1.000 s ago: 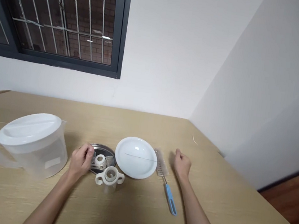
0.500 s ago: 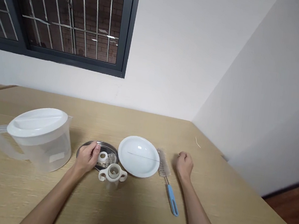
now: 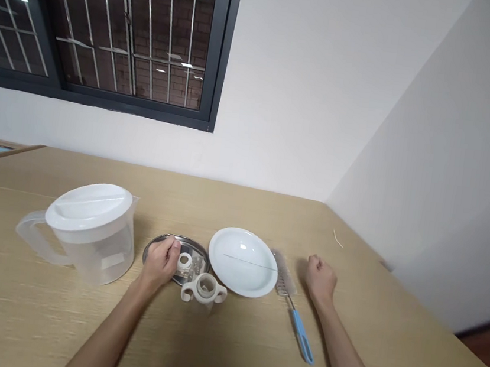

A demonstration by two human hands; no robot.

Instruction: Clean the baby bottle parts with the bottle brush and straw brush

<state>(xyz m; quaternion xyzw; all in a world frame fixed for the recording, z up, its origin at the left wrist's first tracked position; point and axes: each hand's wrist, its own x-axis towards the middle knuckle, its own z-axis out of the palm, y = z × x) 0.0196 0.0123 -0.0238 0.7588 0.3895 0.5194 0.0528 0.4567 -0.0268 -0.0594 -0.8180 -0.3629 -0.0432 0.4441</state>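
Closed in a loose fist, my left grip [image 3: 163, 261] lies over the left part of a round metal tray [image 3: 150, 246]; whether it touches the tray, or has anything inside the curled fingers, I cannot tell. My right grip [image 3: 321, 281], likewise closed, is set down at the right, beside the bristles of a bottle brush [image 3: 285, 275] and apart from them; no object shows in it. On the tray, to the right of my left grip, are a white ring [image 3: 184, 262] and several clear pieces [image 3: 196, 265], too small for me to identify. Just in front of the tray, a cup [image 3: 205, 286] with two pale handles stands upright, its mouth uncovered. A white oval plate [image 3: 243, 263] occupies the middle, between tray and brush, with a thin line or wire across it toward the bristles. The brush lies slantwise, its blue looped handle [image 3: 302, 337] pointing toward me. Farther left stands a translucent jug [image 3: 104, 258] with a white lid [image 3: 90, 207] on top and its handle to the left. All rest on a wooden counter [image 3: 45, 320], which also bears a pale strand [image 3: 337, 238] at the far right. Behind: a white wall [image 3: 291, 94] and a dark-framed, barred window [image 3: 220, 55].
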